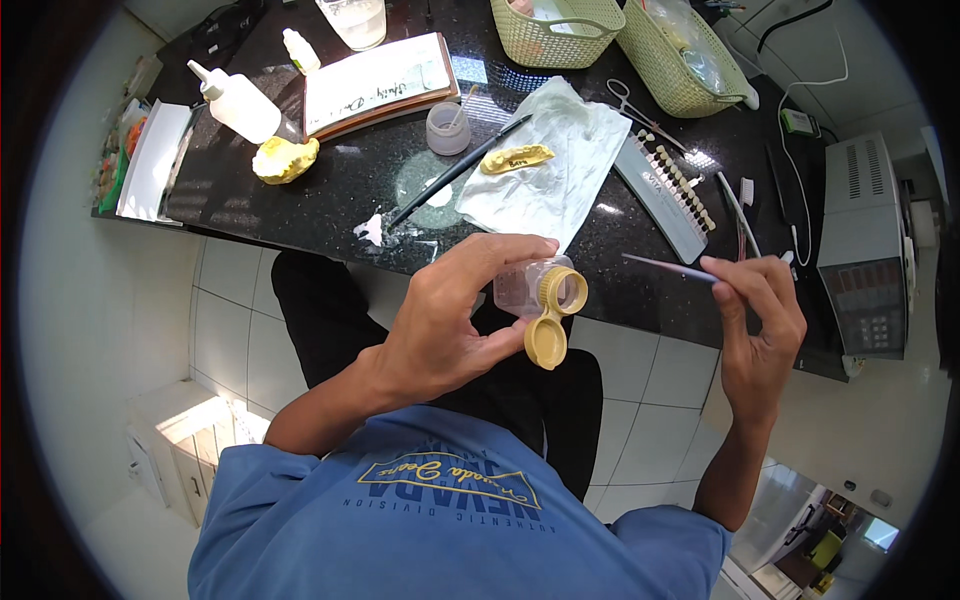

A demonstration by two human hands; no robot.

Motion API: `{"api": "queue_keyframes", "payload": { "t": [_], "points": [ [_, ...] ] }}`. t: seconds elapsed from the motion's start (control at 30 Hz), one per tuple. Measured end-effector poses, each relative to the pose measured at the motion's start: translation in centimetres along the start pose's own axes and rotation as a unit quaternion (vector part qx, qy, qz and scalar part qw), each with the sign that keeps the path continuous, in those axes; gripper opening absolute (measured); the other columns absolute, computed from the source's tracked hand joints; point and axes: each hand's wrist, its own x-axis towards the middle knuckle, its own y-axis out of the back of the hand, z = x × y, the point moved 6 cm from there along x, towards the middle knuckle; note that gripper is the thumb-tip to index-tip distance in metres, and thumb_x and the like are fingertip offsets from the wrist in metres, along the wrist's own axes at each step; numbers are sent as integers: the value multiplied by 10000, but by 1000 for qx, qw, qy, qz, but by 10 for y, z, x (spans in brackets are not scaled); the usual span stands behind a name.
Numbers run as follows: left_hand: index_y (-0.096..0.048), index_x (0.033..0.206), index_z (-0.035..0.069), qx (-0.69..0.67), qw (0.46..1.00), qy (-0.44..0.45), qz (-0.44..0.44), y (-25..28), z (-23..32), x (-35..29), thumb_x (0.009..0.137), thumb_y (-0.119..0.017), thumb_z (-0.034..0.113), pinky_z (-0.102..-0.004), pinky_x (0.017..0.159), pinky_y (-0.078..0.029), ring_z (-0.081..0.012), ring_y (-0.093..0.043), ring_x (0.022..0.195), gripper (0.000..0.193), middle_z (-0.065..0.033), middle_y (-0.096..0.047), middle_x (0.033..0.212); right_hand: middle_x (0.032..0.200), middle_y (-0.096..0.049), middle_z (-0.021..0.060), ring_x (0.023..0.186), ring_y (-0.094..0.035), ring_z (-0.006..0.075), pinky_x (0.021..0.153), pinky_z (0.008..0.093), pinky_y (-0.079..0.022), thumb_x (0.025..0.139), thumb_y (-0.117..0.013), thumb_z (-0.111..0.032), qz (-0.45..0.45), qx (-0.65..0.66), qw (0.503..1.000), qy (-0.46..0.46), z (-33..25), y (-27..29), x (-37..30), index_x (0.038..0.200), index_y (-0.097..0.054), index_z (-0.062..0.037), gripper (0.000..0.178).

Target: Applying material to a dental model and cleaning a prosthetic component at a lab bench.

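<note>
My left hand (450, 320) gripped a small clear jar (525, 288), fingers curled over the top and thumb pressed beneath, its mouth turned toward my right. The yellow flip lid (546, 342) hung open below my thumb tip, so the opening was already done. I could not tell what the jar held, or how much.

Past my left fingertips, on the black counter (330, 200), lay a white cloth (560, 180) with a yellow dental cast (517, 158) on it. A long dark brush (455, 172) rested slantwise just beside it. Nothing in view showed any work on that cast.

My right hand (760, 320) pinched a thin brush (668, 267) between thumb and fingertips, closed firmly around the handle. The tip pointed at the jar mouth but stood apart from it, near, not touching. By my judgement, dipping had not yet happened, so loading the brush and applying anything remained.

Beyond my right fingers sat a shade guide (672, 195) with its row of sample teeth, and scissors (632, 103) farther back.
</note>
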Motion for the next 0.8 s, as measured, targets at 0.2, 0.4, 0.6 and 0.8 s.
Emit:
{"api": "queue_keyframes", "payload": {
  "t": [0.2,0.4,0.6,0.8],
  "points": [
    [-600,1200,51,37,999,-6,-2,-3,8,-1,686,-831,105,-302,834,-506,-205,-650,988,566,-112,-652,1151,725,-595,43,643,-501,117,545,243,-367,838,-709,-90,8,35,999,17,-14,13,-17,926,-708,-17,114],
    [-581,1188,8,49,998,10,35,11,-3,-16,695,-823,98,-312,902,-488,-209,-640,1028,557,-133,-651,1128,622,-481,-15,560,-411,48,498,209,-294,972,-578,-238,-3,261,910,-322,33,-27,-98,854,-548,-15,254],
    [-488,1261,-17,-4,997,56,48,16,-10,-39,748,-812,139,-331,981,-448,-227,-604,1106,627,-172,-610,1171,594,-506,29,538,-472,114,512,272,-372,987,-535,-269,-71,239,901,-355,65,-132,-215,864,-558,-6,291],
    [-448,1291,-25,-12,991,84,108,23,-19,-54,797,-783,243,-338,959,-454,-234,-582,1120,654,-190,-588,1204,691,-624,130,673,-619,278,608,373,-458,949,-561,-270,-162,203,917,-304,82,-210,-228,883,-637,-20,270]
  ]
}}
